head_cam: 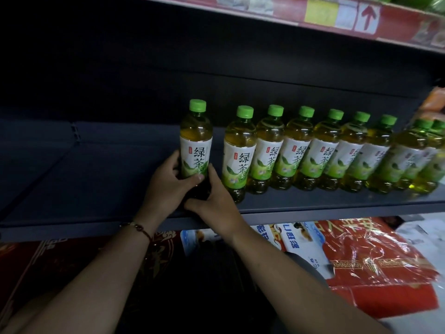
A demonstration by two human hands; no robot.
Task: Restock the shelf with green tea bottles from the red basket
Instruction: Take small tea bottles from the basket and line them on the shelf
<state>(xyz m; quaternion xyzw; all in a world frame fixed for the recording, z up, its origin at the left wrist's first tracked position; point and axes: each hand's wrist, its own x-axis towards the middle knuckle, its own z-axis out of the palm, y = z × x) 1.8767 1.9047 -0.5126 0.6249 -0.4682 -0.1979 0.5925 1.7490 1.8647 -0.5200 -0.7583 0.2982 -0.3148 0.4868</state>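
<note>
A green tea bottle (196, 138) with a green cap and white label stands upright on the dark shelf (96, 179), at the left end of a row. My left hand (166, 184) grips its lower part from the left, thumb across the front. My right hand (214, 201) holds its base from the right. Several more green tea bottles (301, 150) stand side by side in a row running to the right. The red basket is not in view.
The shelf to the left of the held bottle is bare. The shelf's front edge (313, 214) runs under my wrists. Above is another shelf with a red price strip (301, 13). Below lie red packaged goods (375, 268) and blue-white packs (296, 239). Orange packs (433, 104) sit far right.
</note>
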